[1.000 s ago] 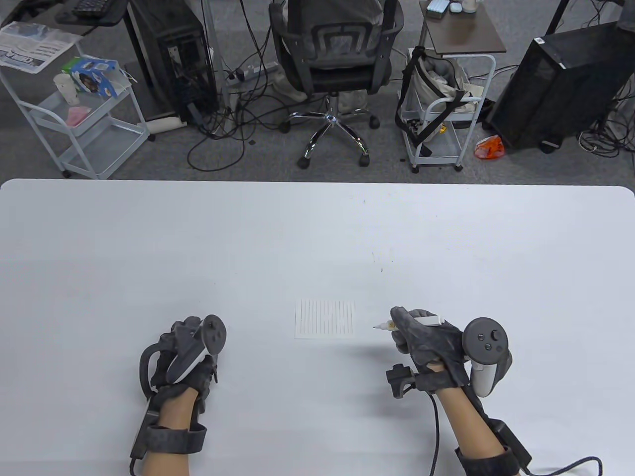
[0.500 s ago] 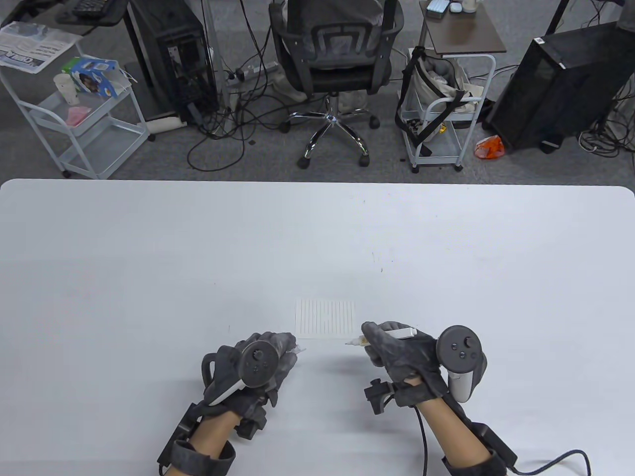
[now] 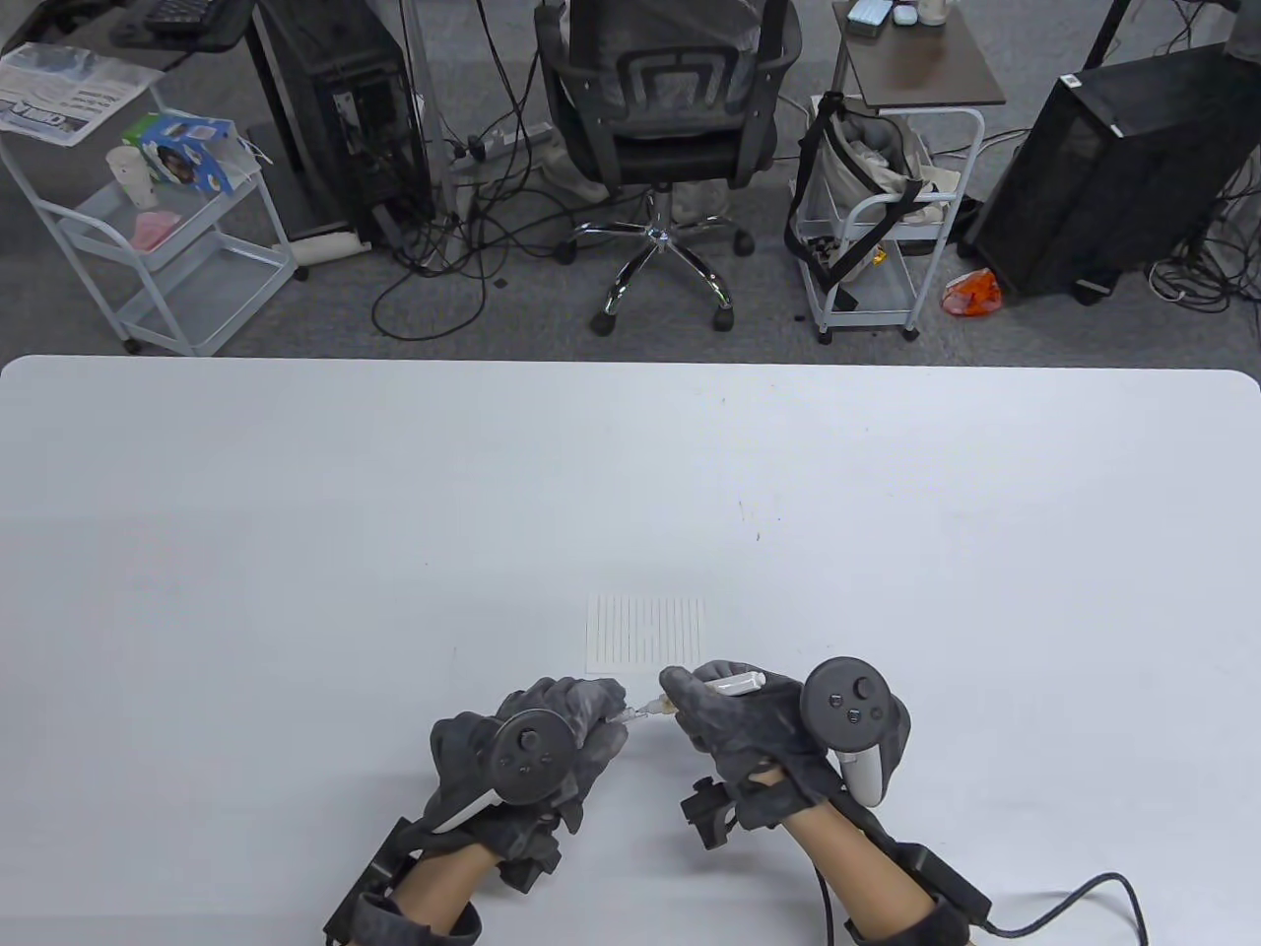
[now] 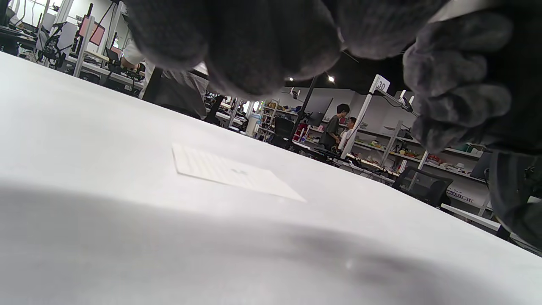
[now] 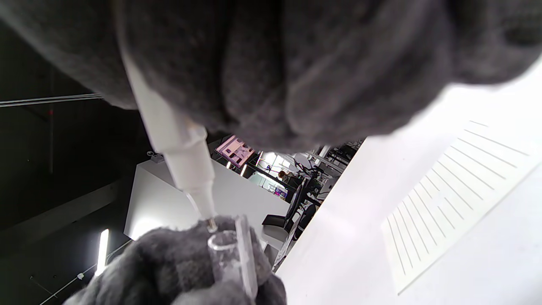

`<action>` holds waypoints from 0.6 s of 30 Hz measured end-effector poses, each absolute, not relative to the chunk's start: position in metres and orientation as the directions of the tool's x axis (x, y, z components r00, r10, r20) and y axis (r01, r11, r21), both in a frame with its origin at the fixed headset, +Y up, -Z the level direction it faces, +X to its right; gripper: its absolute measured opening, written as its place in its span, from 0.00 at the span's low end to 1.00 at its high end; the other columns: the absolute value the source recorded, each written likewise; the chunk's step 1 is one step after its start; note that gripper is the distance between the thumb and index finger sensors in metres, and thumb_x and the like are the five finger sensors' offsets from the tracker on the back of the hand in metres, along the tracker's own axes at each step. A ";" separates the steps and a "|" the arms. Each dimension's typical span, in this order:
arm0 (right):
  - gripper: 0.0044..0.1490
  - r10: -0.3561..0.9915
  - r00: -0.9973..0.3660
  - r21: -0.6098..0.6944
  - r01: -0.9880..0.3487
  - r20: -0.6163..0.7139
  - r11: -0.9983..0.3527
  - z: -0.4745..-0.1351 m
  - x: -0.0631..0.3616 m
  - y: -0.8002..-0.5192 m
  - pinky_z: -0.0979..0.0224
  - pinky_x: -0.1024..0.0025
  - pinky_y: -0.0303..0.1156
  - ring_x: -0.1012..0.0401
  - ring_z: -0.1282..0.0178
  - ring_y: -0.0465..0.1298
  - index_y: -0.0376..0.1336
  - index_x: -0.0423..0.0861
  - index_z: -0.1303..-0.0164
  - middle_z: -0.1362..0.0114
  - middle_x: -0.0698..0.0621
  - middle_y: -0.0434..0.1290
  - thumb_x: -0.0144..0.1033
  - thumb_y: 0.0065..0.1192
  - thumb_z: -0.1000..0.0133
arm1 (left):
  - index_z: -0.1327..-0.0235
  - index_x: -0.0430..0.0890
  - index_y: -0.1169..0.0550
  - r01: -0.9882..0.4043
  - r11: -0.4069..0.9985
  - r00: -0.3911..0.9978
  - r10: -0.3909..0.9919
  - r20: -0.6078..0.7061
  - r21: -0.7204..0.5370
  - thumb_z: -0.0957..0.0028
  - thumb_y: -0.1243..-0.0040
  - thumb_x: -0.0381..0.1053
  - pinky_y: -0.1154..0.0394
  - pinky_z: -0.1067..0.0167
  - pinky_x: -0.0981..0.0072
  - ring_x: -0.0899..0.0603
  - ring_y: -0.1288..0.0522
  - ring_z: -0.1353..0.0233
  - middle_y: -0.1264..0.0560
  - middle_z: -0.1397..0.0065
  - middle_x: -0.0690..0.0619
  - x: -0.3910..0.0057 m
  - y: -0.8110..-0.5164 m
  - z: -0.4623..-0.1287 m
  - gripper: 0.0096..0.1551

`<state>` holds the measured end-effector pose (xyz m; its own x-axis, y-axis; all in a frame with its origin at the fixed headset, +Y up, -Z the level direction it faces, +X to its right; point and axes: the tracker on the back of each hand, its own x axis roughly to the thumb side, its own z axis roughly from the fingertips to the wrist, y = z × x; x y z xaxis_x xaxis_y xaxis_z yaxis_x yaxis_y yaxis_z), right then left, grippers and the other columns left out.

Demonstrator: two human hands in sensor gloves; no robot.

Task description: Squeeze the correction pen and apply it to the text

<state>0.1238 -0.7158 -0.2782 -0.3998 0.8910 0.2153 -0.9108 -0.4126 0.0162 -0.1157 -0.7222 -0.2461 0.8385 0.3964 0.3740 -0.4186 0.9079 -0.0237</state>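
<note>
While my right hand (image 3: pixel 759 724) grips the correction pen (image 3: pixel 729 682) in a closed fist, it has slid in from the right of the table (image 3: pixel 296 512) to just below the near edge of the lined paper (image 3: pixel 645 634), and my left hand (image 3: pixel 552 739) has come across from the far left to meet it. A second ago the two hands were well apart; now they sit close together in front of me, with the pen's nozzle pointing left at my left fingers (image 3: pixel 601 705).

From my right wrist, I see the white barrel (image 5: pixel 169 127) run down out of my glove and the thin tip (image 5: pixel 209 222) reach a small clear cap (image 5: pixel 230 254) that my left fingers pinch. The tip sits right at the cap's open mouth; I cannot tell whether it is just going in or just coming out. My left hand is closed around that cap.

From my left wrist, the paper (image 4: pixel 230 173) lies flat on the table ahead, untouched, with a small dark mark near its middle that may be the text.

I judge the pen is being uncapped, so the squeezing and dabbing are not yet begun. Next the tip must go to the lines on the sheet, which lies just beyond both hands.
</note>
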 end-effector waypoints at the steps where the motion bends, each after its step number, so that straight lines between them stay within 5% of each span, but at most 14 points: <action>1: 0.25 0.891 -0.401 0.019 -0.910 0.214 -0.414 -0.278 0.124 -0.716 0.58 0.59 0.81 0.56 0.79 0.83 0.78 0.48 0.79 0.70 0.49 0.86 0.61 0.67 0.51 | 0.41 0.53 0.30 -0.419 0.908 0.839 0.395 0.375 -0.021 0.54 0.39 0.62 0.21 0.40 0.55 0.49 0.17 0.44 0.21 0.44 0.60 -0.116 -0.722 -0.246 0.29; 18: 0.25 0.959 -0.269 0.069 -0.959 0.091 -0.276 -0.279 0.118 -0.731 0.58 0.59 0.81 0.56 0.79 0.83 0.77 0.48 0.79 0.70 0.49 0.85 0.61 0.67 0.51 | 0.41 0.52 0.30 -0.432 0.899 0.835 0.369 0.409 0.071 0.54 0.39 0.62 0.20 0.40 0.56 0.51 0.17 0.44 0.21 0.43 0.60 -0.112 -0.717 -0.237 0.29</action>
<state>0.1184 -0.7308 -0.2795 -0.2694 0.9587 0.0910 -0.9587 -0.2760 0.0688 -0.1118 -0.7169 -0.2373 0.8346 0.3689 0.4091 -0.4322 0.8989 0.0711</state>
